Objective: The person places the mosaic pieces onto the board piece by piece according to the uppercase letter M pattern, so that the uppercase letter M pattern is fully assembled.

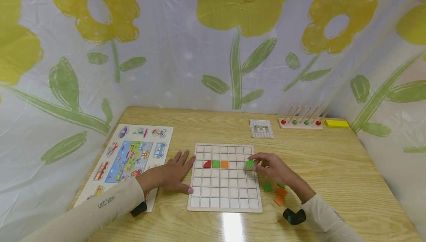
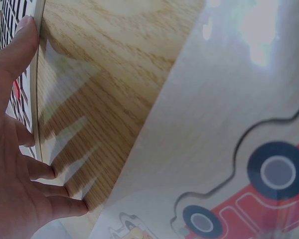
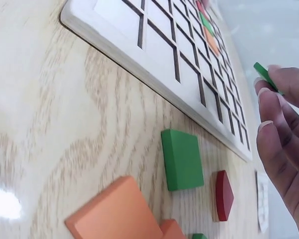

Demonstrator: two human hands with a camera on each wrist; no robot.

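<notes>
A pale wooden grid board (image 1: 225, 209) lies mid-table. In one row sit a red quarter-circle tile (image 1: 208, 164), a green square tile (image 1: 216, 164) and an orange square tile (image 1: 224, 164). My right hand (image 1: 274, 168) pinches another green square tile (image 3: 267, 77) between thumb and fingertips, over the board's right edge. Spread out at the board's left edge, my left hand (image 1: 174, 173) touches the rim with its thumb. Beside the board's right edge lie a loose green tile (image 3: 182, 160), orange tiles (image 3: 117, 214) and a red piece (image 3: 224, 195).
A vehicle picture puzzle (image 1: 163, 131) lies at the left, partly under my left forearm. Behind the grid board is a small pattern card (image 1: 261, 128). A peg rack with red and green beads (image 1: 301, 124) and a yellow block (image 1: 337, 124) stand at the back right.
</notes>
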